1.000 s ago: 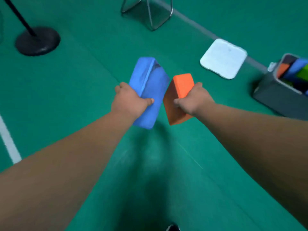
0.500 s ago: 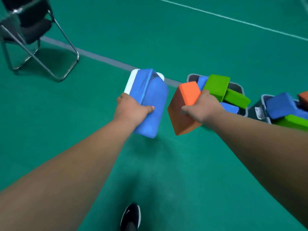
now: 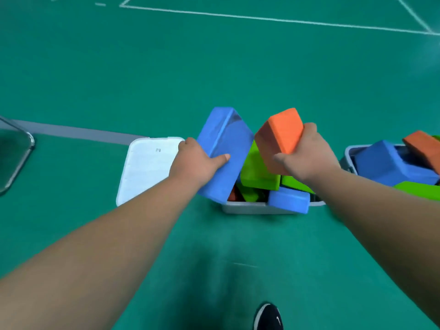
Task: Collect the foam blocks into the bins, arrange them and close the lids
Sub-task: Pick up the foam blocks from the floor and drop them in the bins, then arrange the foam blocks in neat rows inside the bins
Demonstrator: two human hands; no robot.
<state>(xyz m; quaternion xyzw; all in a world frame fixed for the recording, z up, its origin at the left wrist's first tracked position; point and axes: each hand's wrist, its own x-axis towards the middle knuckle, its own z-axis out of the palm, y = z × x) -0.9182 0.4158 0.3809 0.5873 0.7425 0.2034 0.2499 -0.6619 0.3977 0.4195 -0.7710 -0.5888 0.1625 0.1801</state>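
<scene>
Fingers [image 3: 189, 142] of the left hand [image 3: 195, 160] are curled round the long edge of a big blue block [image 3: 226, 136], and the thumb [image 3: 222, 157] is pressed flat on its wide face. Fingers of the right hand [image 3: 307, 158] are wrapped round the lower end of an orange block [image 3: 282, 134], so each hand is holding one block tight. Both blocks are up in the air, tilted, close side by side, just above the near bin [image 3: 247, 207]. These blocks look like foam, so they are likely light and a bit squashy, not slippery, and they should not break if they drop. A good place to hold one is across the narrow sides near the middle, as the hands do now. Right under the fingers, the near bin is piled high with green blocks [image 3: 258, 173], and a small blue block [image 3: 289, 200] hangs over its front rim, so there looks to be little room left. Past the right fingers, off to the right, a second bin [image 3: 350, 151] is heaped with blue, orange and green blocks too. Just left of the left fingers, a white lid [image 3: 147, 167] lies flat on the green floor [image 3: 214, 67]; no lid is on either bin yet. Far left of the fingers sits a metal chair leg [image 3: 17, 158], and down near the body is a black shoe [image 3: 269, 316].
</scene>
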